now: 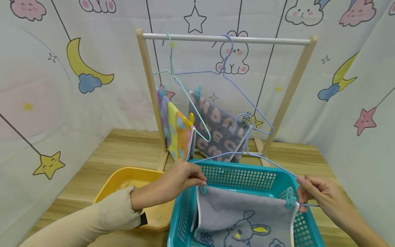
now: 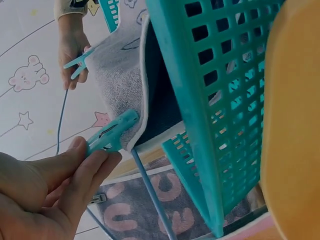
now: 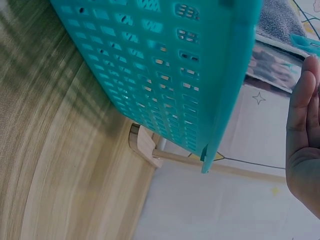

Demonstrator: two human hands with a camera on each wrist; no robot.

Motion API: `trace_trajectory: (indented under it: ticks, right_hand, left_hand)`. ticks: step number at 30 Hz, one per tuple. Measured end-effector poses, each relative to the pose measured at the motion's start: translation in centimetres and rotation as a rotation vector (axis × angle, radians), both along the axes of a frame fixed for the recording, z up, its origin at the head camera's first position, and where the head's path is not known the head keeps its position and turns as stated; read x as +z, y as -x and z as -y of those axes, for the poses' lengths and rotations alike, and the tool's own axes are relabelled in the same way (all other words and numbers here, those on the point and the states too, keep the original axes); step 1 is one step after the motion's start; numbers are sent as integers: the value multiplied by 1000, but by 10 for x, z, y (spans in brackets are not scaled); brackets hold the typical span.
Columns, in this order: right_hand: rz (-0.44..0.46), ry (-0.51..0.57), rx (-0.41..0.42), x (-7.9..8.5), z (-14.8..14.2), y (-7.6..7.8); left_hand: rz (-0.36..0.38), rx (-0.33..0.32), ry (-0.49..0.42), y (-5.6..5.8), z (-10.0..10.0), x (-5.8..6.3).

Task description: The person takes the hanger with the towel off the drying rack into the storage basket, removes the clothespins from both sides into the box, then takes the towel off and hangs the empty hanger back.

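A grey towel (image 1: 243, 209) with a rabbit pattern hangs from a blue-purple hanger (image 1: 271, 161), over the teal basket (image 1: 185, 206). Two teal clothespins fasten its upper corners. My left hand (image 1: 182, 178) pinches the left clothespin (image 2: 112, 132), whose jaws are on the towel's corner in the left wrist view. Near the right clothespin (image 1: 290, 198), my right hand (image 1: 321, 195) grips the hanger's right end with curled fingers and thumb. In the right wrist view only part of that hand (image 3: 305, 135) shows at the edge.
Behind the basket stands a wooden rack (image 1: 143, 68) with a white bar (image 1: 197, 37). From it hang a mint hanger (image 1: 191, 99) with a colourful towel (image 1: 176, 127) and a blue hanger (image 1: 247, 97) with a grey lettered towel (image 1: 213, 123). A yellow basin (image 1: 105, 190) sits left of the basket.
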State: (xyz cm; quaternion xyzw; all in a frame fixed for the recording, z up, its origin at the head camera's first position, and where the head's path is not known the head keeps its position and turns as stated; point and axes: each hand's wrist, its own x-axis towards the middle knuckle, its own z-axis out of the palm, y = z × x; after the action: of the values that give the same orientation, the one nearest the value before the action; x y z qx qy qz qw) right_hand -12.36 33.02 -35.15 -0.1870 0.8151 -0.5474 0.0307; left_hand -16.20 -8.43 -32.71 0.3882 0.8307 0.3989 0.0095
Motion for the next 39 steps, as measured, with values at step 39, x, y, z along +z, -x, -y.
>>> trace_trajectory:
  ticks: [39]
  right_hand:
    - [-47, -57, -55, 0, -2, -3]
  left_hand:
    - [-121, 250, 33, -3, 63, 12]
